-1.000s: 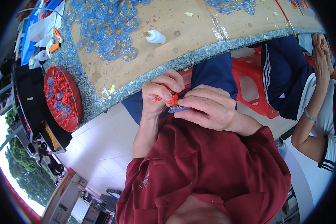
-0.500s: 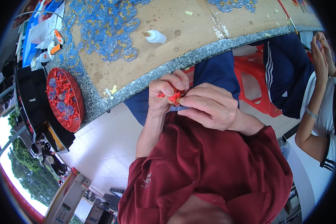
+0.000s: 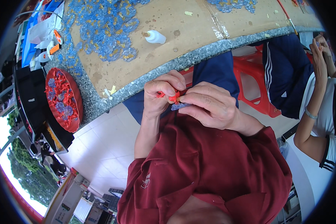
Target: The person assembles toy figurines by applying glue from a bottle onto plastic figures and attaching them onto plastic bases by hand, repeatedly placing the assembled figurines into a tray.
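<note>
Holding a small joined work between two bare hands, the seated person, in a maroon collared shirt (image 3: 220, 160), sits close to a grey speckled stone surface (image 3: 89, 106). The left hand (image 3: 164, 91) is nearly closed, its fingers curled and its thumb and fingertips pinching a small bright-red piece with thin projecting ends (image 3: 174, 98). The right hand (image 3: 209, 104) is likewise nearly closed, thumb below and forefinger above, gripping a translucent blue-violet piece (image 3: 179, 106) that lies just under the red one and appears to touch it; the exact join is hidden by the fingers. Both pieces are held above the lap, in front of the near edge of the surface and clear of it.

A brown cardboard sheet (image 3: 186, 35) covers much of the surface. Upon it lie a broad heap of translucent blue pieces with amber-yellow parts (image 3: 108, 31), a white plastic bottle with a brownish tip (image 3: 155, 37), tipped on its side, and a slender red-handled brush (image 3: 283, 10). At the person's left, a red scalloped bowl (image 3: 78, 102) contains red pieces and several blue-violet ones. At far right, a co-worker's hands (image 3: 321, 56) are raised close together.
</note>
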The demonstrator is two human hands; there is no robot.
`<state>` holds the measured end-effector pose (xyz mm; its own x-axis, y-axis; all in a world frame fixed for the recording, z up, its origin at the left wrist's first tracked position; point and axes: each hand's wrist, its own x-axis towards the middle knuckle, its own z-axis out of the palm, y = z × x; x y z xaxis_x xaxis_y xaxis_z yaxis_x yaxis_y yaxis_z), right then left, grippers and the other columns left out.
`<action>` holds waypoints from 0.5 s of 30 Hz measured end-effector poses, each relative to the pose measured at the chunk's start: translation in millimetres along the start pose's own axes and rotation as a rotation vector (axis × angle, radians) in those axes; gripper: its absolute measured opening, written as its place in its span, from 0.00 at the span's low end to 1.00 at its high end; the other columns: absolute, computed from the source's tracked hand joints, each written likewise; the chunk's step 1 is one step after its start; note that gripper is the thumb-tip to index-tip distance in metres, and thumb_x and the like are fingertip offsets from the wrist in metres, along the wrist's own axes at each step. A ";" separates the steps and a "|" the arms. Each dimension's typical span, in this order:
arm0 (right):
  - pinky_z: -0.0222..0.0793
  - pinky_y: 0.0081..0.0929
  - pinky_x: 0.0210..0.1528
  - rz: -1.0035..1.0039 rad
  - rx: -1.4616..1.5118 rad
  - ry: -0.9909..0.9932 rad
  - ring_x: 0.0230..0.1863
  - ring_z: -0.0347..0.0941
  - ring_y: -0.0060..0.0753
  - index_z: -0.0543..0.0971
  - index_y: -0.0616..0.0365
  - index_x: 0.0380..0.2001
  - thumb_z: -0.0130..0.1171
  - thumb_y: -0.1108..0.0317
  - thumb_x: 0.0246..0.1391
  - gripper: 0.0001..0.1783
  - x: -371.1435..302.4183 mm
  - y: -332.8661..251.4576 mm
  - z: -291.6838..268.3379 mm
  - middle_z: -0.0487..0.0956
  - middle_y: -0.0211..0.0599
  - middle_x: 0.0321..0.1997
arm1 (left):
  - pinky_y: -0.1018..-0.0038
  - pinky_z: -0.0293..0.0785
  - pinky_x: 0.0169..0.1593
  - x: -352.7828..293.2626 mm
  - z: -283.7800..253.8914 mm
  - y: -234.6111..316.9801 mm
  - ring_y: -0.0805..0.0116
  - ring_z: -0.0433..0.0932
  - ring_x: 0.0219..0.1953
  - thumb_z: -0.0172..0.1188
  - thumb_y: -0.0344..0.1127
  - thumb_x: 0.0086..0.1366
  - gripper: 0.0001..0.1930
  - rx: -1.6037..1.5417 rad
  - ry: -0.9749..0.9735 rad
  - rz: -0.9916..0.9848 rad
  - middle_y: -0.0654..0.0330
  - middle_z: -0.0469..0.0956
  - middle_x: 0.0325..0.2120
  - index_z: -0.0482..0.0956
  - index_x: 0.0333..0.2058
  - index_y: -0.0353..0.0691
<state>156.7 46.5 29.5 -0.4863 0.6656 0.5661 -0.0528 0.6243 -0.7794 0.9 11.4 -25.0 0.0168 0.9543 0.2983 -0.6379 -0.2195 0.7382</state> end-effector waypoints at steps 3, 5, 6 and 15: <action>0.69 0.26 0.27 -0.001 -0.014 0.017 0.27 0.72 0.35 0.75 0.65 0.31 0.66 0.76 0.31 0.18 -0.4 -0.8 0.7 0.75 0.39 0.28 | 0.68 0.69 0.35 0.7 2.5 0.6 0.60 0.69 0.35 0.62 0.32 0.52 0.05 -0.015 0.010 -0.015 0.58 0.75 0.33 0.75 0.27 0.43; 0.69 0.26 0.27 -0.016 -0.034 0.016 0.27 0.72 0.35 0.75 0.65 0.31 0.66 0.76 0.31 0.18 0.3 -3.0 1.4 0.75 0.39 0.28 | 0.68 0.69 0.35 1.0 7.2 -3.8 0.60 0.69 0.35 0.61 0.32 0.52 0.05 -0.095 0.023 0.012 0.58 0.75 0.33 0.75 0.27 0.43; 0.69 0.27 0.27 0.002 -0.018 0.022 0.27 0.72 0.35 0.75 0.65 0.31 0.66 0.76 0.31 0.17 0.2 -4.4 1.9 0.75 0.39 0.28 | 0.68 0.69 0.35 0.9 8.6 -5.2 0.60 0.69 0.35 0.61 0.32 0.52 0.05 -0.177 0.036 0.039 0.59 0.75 0.33 0.75 0.27 0.43; 0.69 0.27 0.26 -0.045 0.009 0.027 0.26 0.72 0.35 0.75 0.65 0.31 0.67 0.76 0.31 0.18 0.4 0.3 2.6 0.75 0.40 0.28 | 0.68 0.68 0.35 1.7 7.8 -4.2 0.59 0.69 0.34 0.61 0.31 0.52 0.04 -0.175 0.017 0.032 0.59 0.75 0.33 0.74 0.26 0.43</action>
<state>154.2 45.9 28.7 -0.4592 0.6480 0.6077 -0.0819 0.6503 -0.7553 9.6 12.3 -22.9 -0.0182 0.9510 0.3087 -0.7620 -0.2131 0.6116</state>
